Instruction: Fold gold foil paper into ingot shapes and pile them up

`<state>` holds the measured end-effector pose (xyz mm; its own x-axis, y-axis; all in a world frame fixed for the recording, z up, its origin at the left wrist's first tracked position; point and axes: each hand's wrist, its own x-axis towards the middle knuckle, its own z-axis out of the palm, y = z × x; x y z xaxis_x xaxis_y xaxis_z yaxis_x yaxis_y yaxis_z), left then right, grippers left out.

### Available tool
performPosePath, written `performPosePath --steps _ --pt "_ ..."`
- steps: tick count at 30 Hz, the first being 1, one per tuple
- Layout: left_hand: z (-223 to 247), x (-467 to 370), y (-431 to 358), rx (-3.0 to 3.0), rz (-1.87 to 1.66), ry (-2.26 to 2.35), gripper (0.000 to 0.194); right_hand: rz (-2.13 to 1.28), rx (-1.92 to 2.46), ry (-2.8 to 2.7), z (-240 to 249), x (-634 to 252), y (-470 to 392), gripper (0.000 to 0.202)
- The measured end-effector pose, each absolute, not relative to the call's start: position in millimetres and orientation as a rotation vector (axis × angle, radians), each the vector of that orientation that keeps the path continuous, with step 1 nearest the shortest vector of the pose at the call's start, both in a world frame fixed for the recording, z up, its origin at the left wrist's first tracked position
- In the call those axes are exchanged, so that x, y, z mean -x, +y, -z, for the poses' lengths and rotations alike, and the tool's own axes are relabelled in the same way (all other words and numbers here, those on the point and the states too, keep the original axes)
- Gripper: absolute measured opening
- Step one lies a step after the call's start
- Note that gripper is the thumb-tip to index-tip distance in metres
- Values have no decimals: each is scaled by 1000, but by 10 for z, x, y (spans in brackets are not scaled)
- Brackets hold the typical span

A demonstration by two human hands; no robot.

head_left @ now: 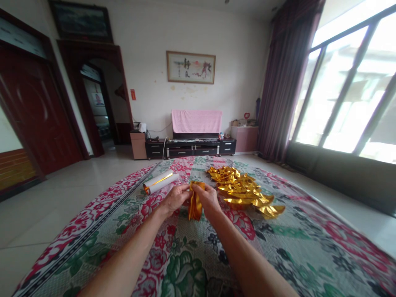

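A piece of folded gold foil paper [194, 209] is held between my two hands above the flowered cloth. My left hand [175, 199] pinches it near its upper left edge, fingers pressed together. From the other side, my right hand [208, 199] grips its upper right part, with the thumb on top. The exact folds under my fingers are partly hidden. To the right of my hands lies a pile of boat-shaped gold foil pieces [239, 187]. Left of my hands rests a white roll [161, 182] with gold foil showing at its end and along a strip.
A flowered cloth [123, 243] covers the broad surface under my hands. Beyond it stands a low black cabinet [202, 152], with a pink cloth [196, 120] draped over something on it. A dark curtain [286, 78] and large windows are at the right, doorways at the left.
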<state>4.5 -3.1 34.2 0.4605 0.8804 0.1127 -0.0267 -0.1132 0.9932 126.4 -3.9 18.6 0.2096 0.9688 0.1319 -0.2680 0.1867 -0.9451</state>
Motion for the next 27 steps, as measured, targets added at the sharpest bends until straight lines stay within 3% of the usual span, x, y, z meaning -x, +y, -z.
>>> performPosePath --steps 27 --pt "-286 -27 -5 -1482 -836 956 39 -1003 1041 -907 -297 -1308 -37 21"
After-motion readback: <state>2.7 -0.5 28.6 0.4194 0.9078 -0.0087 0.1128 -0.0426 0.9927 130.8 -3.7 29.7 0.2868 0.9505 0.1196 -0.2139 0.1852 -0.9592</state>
